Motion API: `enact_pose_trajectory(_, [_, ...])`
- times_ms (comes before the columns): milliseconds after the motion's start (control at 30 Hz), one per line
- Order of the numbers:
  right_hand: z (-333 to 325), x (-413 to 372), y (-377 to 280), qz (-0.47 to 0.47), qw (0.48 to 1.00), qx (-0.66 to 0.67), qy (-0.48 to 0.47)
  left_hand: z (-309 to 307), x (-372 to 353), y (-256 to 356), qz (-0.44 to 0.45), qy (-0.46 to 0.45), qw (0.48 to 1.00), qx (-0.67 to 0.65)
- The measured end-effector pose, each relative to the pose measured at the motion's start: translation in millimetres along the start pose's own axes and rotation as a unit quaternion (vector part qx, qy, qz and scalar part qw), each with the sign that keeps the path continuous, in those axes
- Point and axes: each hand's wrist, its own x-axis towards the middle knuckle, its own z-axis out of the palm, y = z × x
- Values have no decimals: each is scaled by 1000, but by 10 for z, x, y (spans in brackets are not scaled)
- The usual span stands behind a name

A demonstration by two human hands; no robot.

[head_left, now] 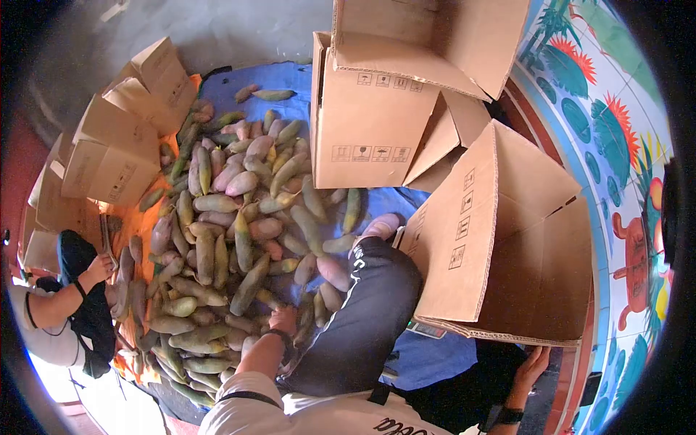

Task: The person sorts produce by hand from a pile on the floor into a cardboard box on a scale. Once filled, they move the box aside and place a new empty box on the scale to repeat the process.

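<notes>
My left hand (283,319) reaches down into a large heap of long vegetables (243,239), dull green and pinkish like radishes. Its fingers curl at the end of a yellowish-brown one (270,299) and are partly hidden. On the right, my right hand (533,365) is at the lower edge of an open cardboard box (453,246), with fingers curled against the edge. This box is tilted, and its inside faces up and to the right. Part of a small scale-like device (426,330) shows under the box's near corner.
More cardboard boxes (377,134) stand stacked beyond the heap. Several others (119,156) line the left side. A co-worker's hand (100,268) is at the heap's left edge. Blue sheeting (442,362) and orange sheeting (145,217) cover the floor. A painted tile wall (580,123) bounds the right.
</notes>
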Motion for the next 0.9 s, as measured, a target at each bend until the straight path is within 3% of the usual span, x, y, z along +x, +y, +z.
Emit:
enact_pose_trajectory(100, [16,-26,-31,-36,998,-20,41,117,106,24,-20,-4,999,-30])
enact_pose_trajectory(200, [39,-28,-58,-19,999,4,48,259,184,-11,35,-32,999,-25])
enact_pose_trajectory(267, [-30,-19,-106,9,1000,12,-24,348,221,-66,98,-23,995,12])
enact_pose_trajectory(300, [-2,-27,-71,10,1000,15,-23,146,74,-16,76,-26,997,3])
enact_pose_trajectory(367, [81,-25,25,-94,994,-13,54,51,88,-73,117,-53,991,35])
enact_pose_trajectory(433, [88,-33,80,-97,993,-34,63,1,106,-159,157,-79,982,67])
enact_pose_trajectory(500, [70,-39,35,-101,991,-56,75,-10,118,-235,186,-20,982,26])
enact_pose_trajectory(567, [12,-29,-151,97,993,-73,-16,-165,160,-223,193,-29,980,50])
enact_pose_trajectory(600, [21,-34,-114,98,993,-68,-14,-250,154,-210,199,-43,976,71])
enact_pose_trajectory(633, [39,-32,-50,73,996,-44,-4,-330,152,-180,138,-30,990,18])
enact_pose_trajectory(667, [61,-32,2,48,999,-19,6,-398,120,-168,138,-27,990,21])
enact_pose_trajectory(733, [107,-8,50,11,1000,-17,17,-982,-242,100,61,55,994,-75])
enact_pose_trajectory(767, [113,11,57,-26,999,-18,26,-1087,-259,142,69,107,983,-130])
enact_pose_trajectory(900, [57,28,-280,-20,999,30,27,-1773,-550,398,108,193,936,-273])
